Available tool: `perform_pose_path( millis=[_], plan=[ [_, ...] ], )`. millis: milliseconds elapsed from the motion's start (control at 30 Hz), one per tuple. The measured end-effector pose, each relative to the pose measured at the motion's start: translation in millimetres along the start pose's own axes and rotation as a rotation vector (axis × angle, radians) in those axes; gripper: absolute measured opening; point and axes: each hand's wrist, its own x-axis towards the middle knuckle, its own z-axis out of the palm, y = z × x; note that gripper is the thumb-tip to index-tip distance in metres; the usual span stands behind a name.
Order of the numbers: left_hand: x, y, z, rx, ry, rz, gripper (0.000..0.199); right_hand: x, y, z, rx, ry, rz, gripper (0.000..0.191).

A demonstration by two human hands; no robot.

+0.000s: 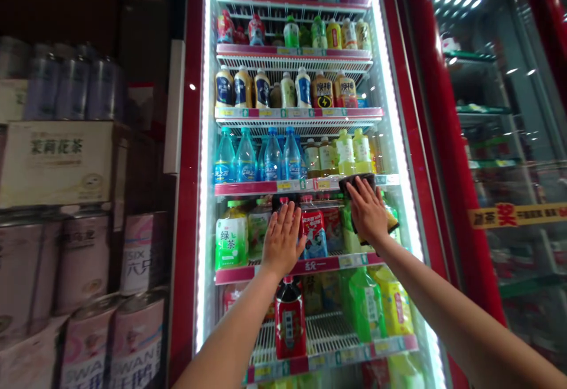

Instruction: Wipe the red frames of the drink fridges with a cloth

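A lit drinks fridge with a red frame [185,218] stands in front of me, its shelves seen through a glass door. My left hand [283,238] lies flat against the glass, fingers stretched upward, in front of the shelf of large tea bottles. A small dark patch shows just above its fingertips; I cannot make out what it is. Further right and slightly higher, my right hand [368,209] presses a dark cloth [358,177] with a yellowish lower part to the glass. That hand covers much of the cloth and some bottles behind.
Inside stand blue bottles [247,156], a green tea bottle [232,235] and a dark red bottle [290,318]. On the left are stacked cans [136,339] and a tea carton [57,162]. Another glass-door fridge [491,141] stands at the right.
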Motion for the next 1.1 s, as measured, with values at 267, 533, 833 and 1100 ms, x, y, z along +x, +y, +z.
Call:
perform_pose_path(
  millis=[267, 533, 833, 1100],
  plan=[
    [4.1, 2.3, 1.6, -0.016, 0.011, -0.004, 0.085, -13.2, -58.8, 12.5, 0.043, -0.06, -0.105, 0.064],
    [5.1, -1.0, 5.5, -0.013, 0.063, 0.009, 0.084, -7.9, 22.4, -2.3, 0.009, 0.062, 0.127, 0.056],
    [7.8, -0.9, 6.7, -0.073, 0.071, 0.008, 0.085, -10.1, 9.7, 1.3, -0.067, -0.061, 0.038, 0.06],
    [9.2, -1.8, 4.9, -0.123, 0.051, 0.025, 0.08, -16.6, 75.8, -2.2, -0.052, 0.277, 0.41, 0.051]
  ],
)
